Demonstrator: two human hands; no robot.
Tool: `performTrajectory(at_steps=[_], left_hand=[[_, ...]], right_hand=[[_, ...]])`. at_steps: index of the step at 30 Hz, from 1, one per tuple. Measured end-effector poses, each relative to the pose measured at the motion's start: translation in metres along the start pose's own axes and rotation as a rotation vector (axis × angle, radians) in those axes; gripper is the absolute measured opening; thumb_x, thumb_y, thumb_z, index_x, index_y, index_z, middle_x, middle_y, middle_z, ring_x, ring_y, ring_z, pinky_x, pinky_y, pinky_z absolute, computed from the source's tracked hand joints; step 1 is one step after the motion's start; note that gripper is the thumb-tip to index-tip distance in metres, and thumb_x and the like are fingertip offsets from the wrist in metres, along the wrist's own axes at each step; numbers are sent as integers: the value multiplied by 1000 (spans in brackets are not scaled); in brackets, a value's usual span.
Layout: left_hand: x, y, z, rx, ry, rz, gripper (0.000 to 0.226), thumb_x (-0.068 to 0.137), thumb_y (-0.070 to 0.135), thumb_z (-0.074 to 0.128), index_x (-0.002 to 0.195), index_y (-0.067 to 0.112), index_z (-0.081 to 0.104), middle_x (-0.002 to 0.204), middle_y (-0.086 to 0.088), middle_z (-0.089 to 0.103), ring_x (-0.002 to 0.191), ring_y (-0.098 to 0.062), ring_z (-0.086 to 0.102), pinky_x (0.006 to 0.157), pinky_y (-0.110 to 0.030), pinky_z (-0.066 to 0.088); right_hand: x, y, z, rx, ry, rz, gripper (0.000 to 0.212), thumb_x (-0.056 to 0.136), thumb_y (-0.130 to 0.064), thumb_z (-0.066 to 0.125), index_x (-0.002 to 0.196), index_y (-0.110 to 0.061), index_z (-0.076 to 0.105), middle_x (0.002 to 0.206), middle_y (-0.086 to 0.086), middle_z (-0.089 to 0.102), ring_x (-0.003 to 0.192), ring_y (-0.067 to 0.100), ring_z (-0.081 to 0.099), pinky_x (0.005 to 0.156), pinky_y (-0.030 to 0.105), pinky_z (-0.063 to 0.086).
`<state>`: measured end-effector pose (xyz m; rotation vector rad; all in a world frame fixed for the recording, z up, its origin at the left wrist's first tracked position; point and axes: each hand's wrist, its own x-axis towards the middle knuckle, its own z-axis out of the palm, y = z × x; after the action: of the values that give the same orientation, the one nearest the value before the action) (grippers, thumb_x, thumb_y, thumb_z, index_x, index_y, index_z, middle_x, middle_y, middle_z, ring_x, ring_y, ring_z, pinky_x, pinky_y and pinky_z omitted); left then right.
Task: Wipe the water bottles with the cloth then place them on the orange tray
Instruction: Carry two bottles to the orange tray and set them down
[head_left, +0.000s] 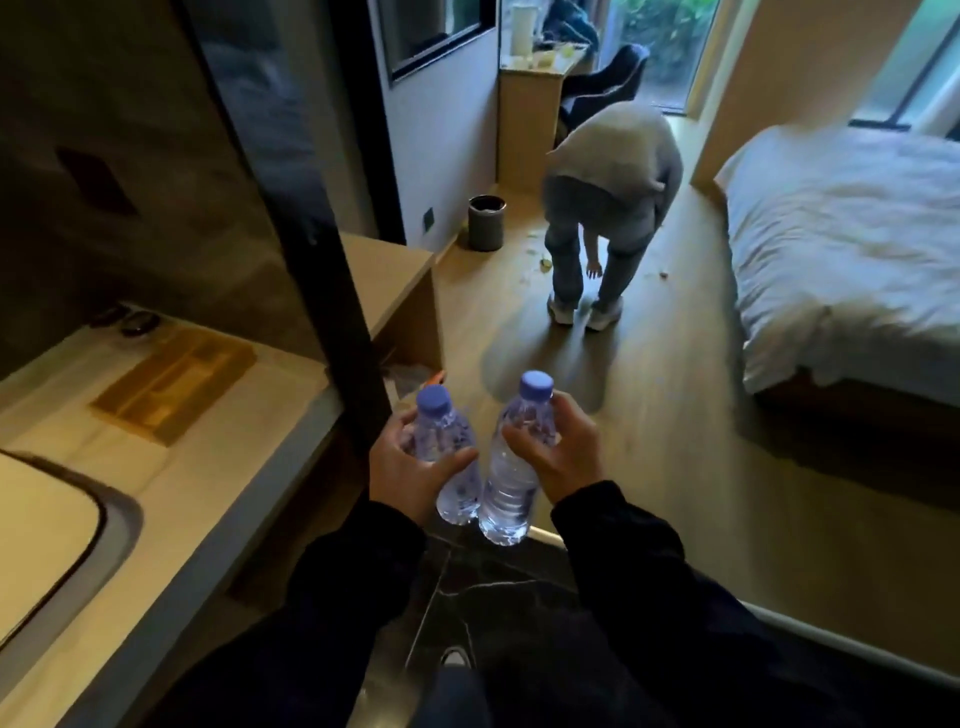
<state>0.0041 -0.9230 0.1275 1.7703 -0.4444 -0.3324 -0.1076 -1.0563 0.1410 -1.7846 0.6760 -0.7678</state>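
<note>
I hold two clear plastic water bottles with purple caps upright in front of me, over the floor. My left hand (408, 467) grips the left bottle (451, 470) around its upper body. My right hand (558, 452) grips the right bottle (511, 488) the same way. The two bottles stand close together, almost touching low down. A small orange edge (440, 375) shows just behind the left bottle's cap, beside the dark post; I cannot tell what it is. No cloth is in view.
A counter with a white sink (47, 525) and a wooden tray (174, 382) runs along my left. A dark glass partition post (332, 312) stands ahead left. A person in grey (608, 208) bends over on the wooden floor. A bed (852, 249) fills the right; a bin (485, 222) stands by the wall.
</note>
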Motion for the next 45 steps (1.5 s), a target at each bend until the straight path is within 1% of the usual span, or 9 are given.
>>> performTrajectory(at_steps=[6, 11, 16, 21, 26, 34, 37, 41, 45], left_hand=[[93, 7, 74, -20, -16, -6, 71, 54, 0, 88, 116, 4, 55, 96, -7, 67, 83, -9, 65, 74, -16, 54], [196, 19, 120, -48, -7, -1, 64, 53, 1, 88, 109, 9, 57, 93, -9, 68, 81, -12, 64, 69, -10, 51], [299, 41, 161, -74, -66, 5, 58, 58, 1, 86, 108, 8, 58, 96, -9, 69, 85, -12, 67, 71, -16, 53], [385, 55, 190, -107, -55, -3, 50, 62, -3, 84, 96, 25, 60, 90, 1, 71, 77, -3, 69, 69, -18, 54], [469, 51, 201, -122, 54, -44, 44, 62, 2, 81, 103, 7, 62, 84, -1, 71, 71, -4, 68, 66, -18, 52], [592, 47, 184, -105, 306, -197, 47, 56, 15, 82, 98, 9, 60, 89, -5, 69, 77, -11, 68, 69, -29, 55], [628, 48, 160, -47, 429, -239, 55, 47, 37, 73, 95, 11, 62, 91, -7, 69, 84, -23, 66, 76, -38, 53], [662, 42, 117, 33, 539, -289, 46, 66, 8, 81, 102, 12, 52, 90, 1, 59, 85, -18, 56, 61, -7, 42], [686, 16, 63, 91, 668, -316, 58, 66, 6, 84, 116, 11, 56, 111, -6, 59, 100, -22, 55, 77, -28, 40]], right_hand=[[103, 34, -20, 19, -5, 34, 45, 65, -27, 74, 106, -15, 61, 87, -2, 69, 80, 10, 66, 74, 22, 52], [210, 51, -21, -14, -31, 49, 36, 63, -29, 72, 97, -28, 58, 78, -15, 64, 68, -10, 59, 68, 8, 45], [323, 61, -20, -41, -108, 67, 30, 62, -20, 70, 88, -30, 58, 80, 0, 67, 73, 9, 61, 72, 33, 52], [424, 75, -16, -43, -191, 64, 30, 61, -27, 69, 89, -22, 59, 76, -2, 64, 71, 10, 58, 72, 34, 51], [523, 88, 17, -7, -304, 38, 26, 64, -19, 70, 84, -30, 58, 75, 1, 63, 70, 11, 56, 69, 29, 48], [677, 94, 113, -80, -564, -185, 62, 54, -45, 64, 105, -10, 66, 95, 6, 54, 83, -3, 46, 73, -4, 34], [721, 84, 160, -85, -705, -250, 56, 58, -35, 73, 108, -11, 65, 94, 6, 53, 84, 9, 52, 71, 4, 36], [754, 63, 226, -91, -909, -350, 52, 66, -28, 74, 114, -13, 62, 90, 3, 48, 81, 17, 50, 62, 14, 33], [772, 50, 309, -82, -1085, -463, 54, 72, -22, 76, 122, -12, 58, 95, 8, 52, 84, 14, 48, 65, 15, 30]])
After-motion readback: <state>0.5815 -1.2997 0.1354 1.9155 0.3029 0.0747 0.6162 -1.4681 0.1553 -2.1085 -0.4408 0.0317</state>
